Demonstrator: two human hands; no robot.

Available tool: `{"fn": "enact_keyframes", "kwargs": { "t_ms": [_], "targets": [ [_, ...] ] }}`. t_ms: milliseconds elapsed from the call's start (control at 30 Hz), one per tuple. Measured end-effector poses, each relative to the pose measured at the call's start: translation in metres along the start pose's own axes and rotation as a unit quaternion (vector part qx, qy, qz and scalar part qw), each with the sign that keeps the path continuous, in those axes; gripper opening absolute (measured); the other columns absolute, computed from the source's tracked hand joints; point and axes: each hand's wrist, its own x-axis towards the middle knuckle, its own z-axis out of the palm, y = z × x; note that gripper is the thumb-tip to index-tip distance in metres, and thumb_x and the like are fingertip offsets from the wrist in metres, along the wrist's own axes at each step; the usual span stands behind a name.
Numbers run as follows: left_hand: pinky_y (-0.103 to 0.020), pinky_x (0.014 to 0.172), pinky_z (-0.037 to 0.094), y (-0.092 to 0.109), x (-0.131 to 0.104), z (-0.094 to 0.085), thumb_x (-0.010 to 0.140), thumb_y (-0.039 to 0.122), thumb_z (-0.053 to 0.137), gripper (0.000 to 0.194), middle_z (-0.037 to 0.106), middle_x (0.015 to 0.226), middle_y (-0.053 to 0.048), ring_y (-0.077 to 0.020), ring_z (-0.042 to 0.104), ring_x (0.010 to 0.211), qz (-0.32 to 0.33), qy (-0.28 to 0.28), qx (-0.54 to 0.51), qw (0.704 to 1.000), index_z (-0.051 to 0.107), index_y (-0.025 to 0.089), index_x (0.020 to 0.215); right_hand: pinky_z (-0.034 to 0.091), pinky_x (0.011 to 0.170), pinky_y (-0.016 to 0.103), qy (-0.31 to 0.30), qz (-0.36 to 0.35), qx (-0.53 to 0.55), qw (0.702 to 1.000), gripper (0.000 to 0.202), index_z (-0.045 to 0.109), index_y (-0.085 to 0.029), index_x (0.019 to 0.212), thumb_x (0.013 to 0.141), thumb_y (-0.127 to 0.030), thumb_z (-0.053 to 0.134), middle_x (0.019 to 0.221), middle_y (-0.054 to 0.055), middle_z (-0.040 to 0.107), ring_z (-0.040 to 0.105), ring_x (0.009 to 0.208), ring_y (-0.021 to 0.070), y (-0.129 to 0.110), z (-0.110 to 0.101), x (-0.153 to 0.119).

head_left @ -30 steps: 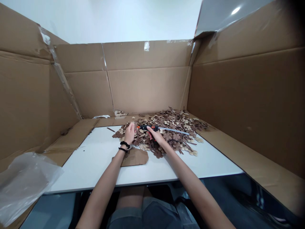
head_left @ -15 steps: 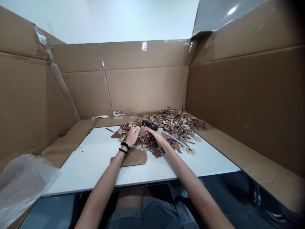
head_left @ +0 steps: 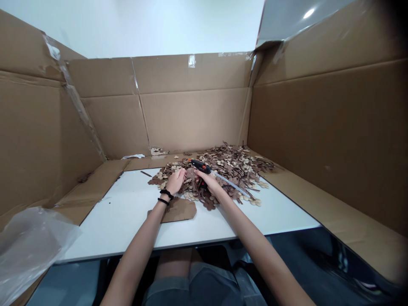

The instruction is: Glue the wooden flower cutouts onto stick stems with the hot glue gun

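Observation:
My right hand point(head_left: 208, 178) is closed round a black hot glue gun point(head_left: 201, 166) with orange details. Its nozzle points to the left, and a long clear glue stick point(head_left: 230, 182) sticks out of its back end. My left hand point(head_left: 176, 182), with black bands at the wrist, pinches a brown flower-shaped piece point(head_left: 191, 173) just below the gun's nozzle. Part of the right fingers and the gun's handle are hidden. Behind and beside both hands spreads a heap of brown and beige flower-shaped pieces and thin strips point(head_left: 234, 163).
A piece of brown cardboard point(head_left: 180, 211) lies on the white table point(head_left: 121, 216) near the left forearm. Tall cardboard walls point(head_left: 197, 112) stand at the back and both sides. A clear plastic bag point(head_left: 33, 246) hangs over the left front corner.
The brown flower-shaped piece now shows its flat face between my hands; before, it was barely visible. My left hand has shifted very slightly. The glue gun stays almost where it was.

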Motion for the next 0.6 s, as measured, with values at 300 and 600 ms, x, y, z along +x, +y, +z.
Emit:
{"fn": "enact_keyframes", "kwargs": {
  "t_ms": [300, 600],
  "targets": [
    [-0.026, 0.057, 0.033, -0.024, -0.001, -0.014, 0.072, 0.027, 0.063, 0.009, 0.065, 0.072, -0.002, -0.0171, 0.054, 0.062, -0.027, -0.151, 0.204, 0.967, 0.064, 0.023, 0.080, 0.048, 0.076, 0.030, 0.069, 0.005, 0.106, 0.992, 0.042, 0.064, -0.020, 0.093, 0.061, -0.046, 0.074, 0.094, 0.003, 0.070, 0.063, 0.086, 0.0208, 0.000, -0.002, 0.003],
    [-0.024, 0.058, 0.038, -0.021, 0.006, -0.018, 0.072, 0.036, 0.065, 0.018, 0.063, 0.070, -0.002, -0.0153, 0.055, 0.063, 0.001, -0.197, 0.059, 0.979, 0.064, 0.018, 0.072, 0.047, 0.086, 0.031, 0.112, -0.018, 0.088, 0.990, 0.047, 0.066, -0.019, 0.101, 0.064, -0.047, 0.072, 0.103, 0.003, 0.069, 0.062, 0.096, 0.0210, 0.009, -0.002, 0.009]
  ]
}}
